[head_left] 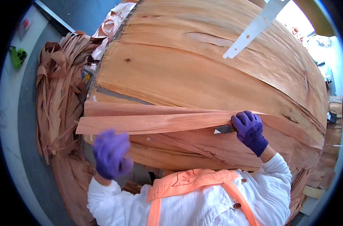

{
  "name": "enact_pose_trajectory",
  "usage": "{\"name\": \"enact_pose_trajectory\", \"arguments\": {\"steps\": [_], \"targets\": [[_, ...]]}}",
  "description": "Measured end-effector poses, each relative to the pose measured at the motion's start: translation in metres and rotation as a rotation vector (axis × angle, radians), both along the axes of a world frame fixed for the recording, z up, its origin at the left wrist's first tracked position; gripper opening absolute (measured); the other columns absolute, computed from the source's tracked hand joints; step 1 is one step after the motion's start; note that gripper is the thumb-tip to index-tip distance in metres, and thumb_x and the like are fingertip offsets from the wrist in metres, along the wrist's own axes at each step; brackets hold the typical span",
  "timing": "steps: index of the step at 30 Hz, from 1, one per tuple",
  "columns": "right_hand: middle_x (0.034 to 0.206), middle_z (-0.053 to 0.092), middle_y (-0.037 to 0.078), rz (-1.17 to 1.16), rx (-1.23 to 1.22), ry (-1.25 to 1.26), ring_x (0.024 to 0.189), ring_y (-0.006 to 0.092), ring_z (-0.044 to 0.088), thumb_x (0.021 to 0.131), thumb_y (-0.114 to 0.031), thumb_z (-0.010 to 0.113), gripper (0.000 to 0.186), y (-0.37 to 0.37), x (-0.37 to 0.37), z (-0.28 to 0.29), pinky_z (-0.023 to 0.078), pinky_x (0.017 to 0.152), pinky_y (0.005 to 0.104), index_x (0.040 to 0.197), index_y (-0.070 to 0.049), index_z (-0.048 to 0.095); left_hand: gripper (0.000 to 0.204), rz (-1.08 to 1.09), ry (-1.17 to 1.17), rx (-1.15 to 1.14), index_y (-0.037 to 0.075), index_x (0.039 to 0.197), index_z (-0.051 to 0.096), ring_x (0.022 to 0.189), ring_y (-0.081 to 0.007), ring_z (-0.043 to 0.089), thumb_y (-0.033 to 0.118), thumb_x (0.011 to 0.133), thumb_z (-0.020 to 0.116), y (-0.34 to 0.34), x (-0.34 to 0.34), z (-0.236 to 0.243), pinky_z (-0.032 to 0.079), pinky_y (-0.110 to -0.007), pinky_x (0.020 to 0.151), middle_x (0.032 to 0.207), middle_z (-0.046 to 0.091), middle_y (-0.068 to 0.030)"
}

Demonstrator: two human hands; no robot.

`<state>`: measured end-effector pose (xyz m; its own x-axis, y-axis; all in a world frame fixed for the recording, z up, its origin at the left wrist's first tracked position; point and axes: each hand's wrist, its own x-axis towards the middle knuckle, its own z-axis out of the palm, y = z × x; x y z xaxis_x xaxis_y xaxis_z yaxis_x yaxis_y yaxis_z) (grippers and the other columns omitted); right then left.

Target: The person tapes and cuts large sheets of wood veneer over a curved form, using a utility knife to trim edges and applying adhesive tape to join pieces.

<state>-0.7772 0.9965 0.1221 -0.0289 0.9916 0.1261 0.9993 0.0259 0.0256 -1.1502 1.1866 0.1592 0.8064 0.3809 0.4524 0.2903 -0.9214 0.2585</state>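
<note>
on my feed a dark grey floor band (26, 124) curves down the left side, with a paler grey-white strip (7, 120) outside it, floor or wall, can't tell. flat blue surface (81, 15) at upper left, same doubt. strong white light (295, 18) blows out the upper right beside a yellow-brown panel (315, 15), and pale glare (339, 52) runs down the right edge.

Bright, cool light pours in at the upper right, blown out to white beside the long, pale, perforated strip (255, 29). The broad tan-brown wood veneer sheet (171, 73) is fairly evenly lit, with soft shadows. Blur smears the left hand in its purple glove (112, 154); the purple-gloved right hand (250, 132) looks sharper. Fisheye distortion bows edges toward a black, blue-fringed rim.
</note>
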Motion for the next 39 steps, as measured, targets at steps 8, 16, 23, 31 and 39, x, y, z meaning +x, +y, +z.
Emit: {"name": "enact_pose_trajectory", "arguments": {"steps": [8,16,23,31,39], "targets": [[0.085,0.055,0.006,0.004,-0.048,0.042,0.082,0.0250,0.055,0.067,-0.014,0.060,0.025,0.008,-0.009,0.009,0.045,0.065,0.0398,0.092,-0.012,0.056,0.044,0.220,0.362,0.107,0.013,0.126,0.049,0.124,-0.0299,0.038,0.035,0.087,0.048,0.113,0.077,-0.113,0.027,-0.048,0.101,0.136,0.040,-0.0113],[0.086,0.056,0.004,-0.047,-0.089,0.049,0.082,0.0244,0.056,0.069,-0.014,0.060,0.022,0.014,-0.003,0.010,0.045,0.065,0.0397,0.091,-0.013,0.057,0.047,0.205,0.377,0.114,0.016,0.129,0.046,0.128,-0.0287,0.033,0.038,0.087,0.045,0.103,0.071,-0.137,0.023,-0.047,0.104,0.139,0.036,-0.0106],[0.085,0.057,0.004,-0.057,-0.080,0.062,0.082,0.0252,0.056,0.069,-0.014,0.062,0.022,0.017,-0.006,0.012,0.045,0.065,0.0399,0.091,-0.013,0.058,0.046,0.198,0.384,0.124,0.012,0.129,0.045,0.125,-0.0312,0.037,0.033,0.088,0.047,0.098,0.070,-0.123,0.027,-0.046,0.103,0.136,0.039,-0.0142],[0.082,0.057,0.005,-0.102,0.004,0.118,0.079,0.0263,0.056,0.070,-0.013,0.062,0.020,0.028,0.001,0.011,0.045,0.062,0.0392,0.089,-0.013,0.058,0.044,0.160,0.406,0.101,0.011,0.126,0.048,0.120,-0.0318,0.043,0.033,0.088,0.047,0.106,0.067,-0.120,0.032,-0.043,0.100,0.130,0.046,-0.0146],[0.080,0.056,0.007,-0.169,0.014,0.139,0.078,0.0280,0.056,0.070,-0.011,0.060,0.015,0.041,0.015,0.011,0.046,0.060,0.0397,0.085,-0.013,0.056,0.039,0.075,0.449,-0.026,0.007,0.123,0.050,0.116,-0.0306,0.048,0.027,0.091,0.043,0.113,0.075,-0.108,0.035,-0.039,0.099,0.126,0.050,-0.0155]]}}
